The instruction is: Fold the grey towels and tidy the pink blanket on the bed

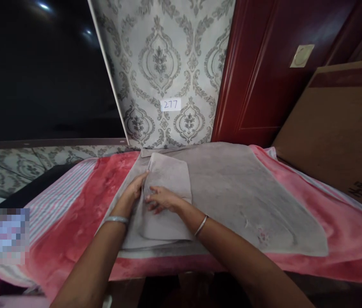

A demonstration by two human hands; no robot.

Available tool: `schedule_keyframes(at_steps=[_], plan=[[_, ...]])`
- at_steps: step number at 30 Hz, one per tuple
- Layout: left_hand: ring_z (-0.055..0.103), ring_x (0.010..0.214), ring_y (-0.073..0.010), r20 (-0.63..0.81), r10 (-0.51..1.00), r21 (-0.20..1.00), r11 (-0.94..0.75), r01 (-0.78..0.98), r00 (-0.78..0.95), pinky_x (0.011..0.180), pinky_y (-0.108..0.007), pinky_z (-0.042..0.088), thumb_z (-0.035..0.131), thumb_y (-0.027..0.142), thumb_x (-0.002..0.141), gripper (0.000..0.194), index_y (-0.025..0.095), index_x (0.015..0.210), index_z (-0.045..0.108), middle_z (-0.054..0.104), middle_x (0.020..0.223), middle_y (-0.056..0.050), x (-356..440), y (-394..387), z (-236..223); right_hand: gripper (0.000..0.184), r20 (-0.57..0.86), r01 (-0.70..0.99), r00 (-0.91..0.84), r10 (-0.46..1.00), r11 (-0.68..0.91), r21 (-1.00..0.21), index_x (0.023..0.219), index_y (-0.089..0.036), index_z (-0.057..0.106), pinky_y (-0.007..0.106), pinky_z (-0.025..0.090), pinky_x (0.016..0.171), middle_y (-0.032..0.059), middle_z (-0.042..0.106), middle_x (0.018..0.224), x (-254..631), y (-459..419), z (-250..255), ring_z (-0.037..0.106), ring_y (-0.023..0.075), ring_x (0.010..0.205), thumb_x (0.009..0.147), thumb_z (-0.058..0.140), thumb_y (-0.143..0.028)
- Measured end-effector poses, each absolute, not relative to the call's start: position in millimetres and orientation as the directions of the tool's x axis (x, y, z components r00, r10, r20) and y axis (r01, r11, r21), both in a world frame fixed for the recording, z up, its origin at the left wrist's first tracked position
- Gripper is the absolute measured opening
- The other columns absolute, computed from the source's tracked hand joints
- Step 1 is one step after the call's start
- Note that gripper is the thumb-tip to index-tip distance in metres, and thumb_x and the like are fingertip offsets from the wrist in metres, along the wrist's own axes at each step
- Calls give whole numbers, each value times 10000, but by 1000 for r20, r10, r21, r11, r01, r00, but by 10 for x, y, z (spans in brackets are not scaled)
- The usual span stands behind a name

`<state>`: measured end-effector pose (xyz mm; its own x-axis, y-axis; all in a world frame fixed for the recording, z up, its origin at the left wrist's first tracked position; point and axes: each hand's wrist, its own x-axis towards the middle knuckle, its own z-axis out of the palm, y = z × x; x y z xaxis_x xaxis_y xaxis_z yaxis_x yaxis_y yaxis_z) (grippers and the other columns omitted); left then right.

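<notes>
Soft matt grey cloth point(225, 192); glossy red door point(257, 77); brown cardboard point(334, 132); shiny metallic bracelets point(116, 219).

My left hand point(138, 185) is low, with its fingers pointing up and ahead. My right hand point(163, 199) is just beside it, fingers bent and spread apart.

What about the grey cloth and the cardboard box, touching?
Apart. The head view shows pink blanket lying between the grey cloth and the cardboard box.
</notes>
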<state>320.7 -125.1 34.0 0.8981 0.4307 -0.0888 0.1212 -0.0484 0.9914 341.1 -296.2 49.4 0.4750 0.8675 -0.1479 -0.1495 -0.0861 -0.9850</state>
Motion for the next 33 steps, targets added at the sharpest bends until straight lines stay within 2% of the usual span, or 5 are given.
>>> schedule_keyframes(at_steps=[10,15,22,27,33], plan=[[717,788,-291,-26,532,971,-189,149,846,702,-357,584,809,355,550,325,160,792,713,748,721,-63,3270,-1364,290,230,-116,-155,771,626,8,-988,1050,-206,694,158,442,473,29,734,886,4207,-4016,206,598,95,599,832,636,-249],[718,761,-253,-109,578,968,-124,218,809,727,-356,589,720,322,640,345,133,928,709,752,767,-56,3180,-1243,183,146,-223,-274,868,444,52,-960,919,-201,686,170,469,472,17,709,753,4481,-4391,-227,582,94,539,781,646,-176],[720,817,-260,-151,568,929,-198,312,809,755,-352,585,769,347,611,429,140,981,704,763,864,-66,2783,-1252,149,294,-50,-148,879,475,170,-974,979,-213,689,213,509,511,13,706,815,4481,-4481,-526,601,108,578,697,723,-289],[699,1070,-272,-48,602,665,-576,475,797,922,-334,544,694,295,753,409,134,1129,681,752,1146,-112,2688,-1387,240,369,-3,-91,874,486,157,-983,1029,-211,701,236,531,539,25,707,864,4499,-4490,-594,612,118,616,700,745,-373],[678,1124,-297,-43,648,543,-624,562,760,971,-379,525,621,228,840,464,100,1287,609,715,1223,-160,2648,-1549,333,410,25,-57,873,488,153,-987,1045,-197,713,255,536,557,45,703,886,4496,-4493,-645,614,129,641,705,759,-421]])
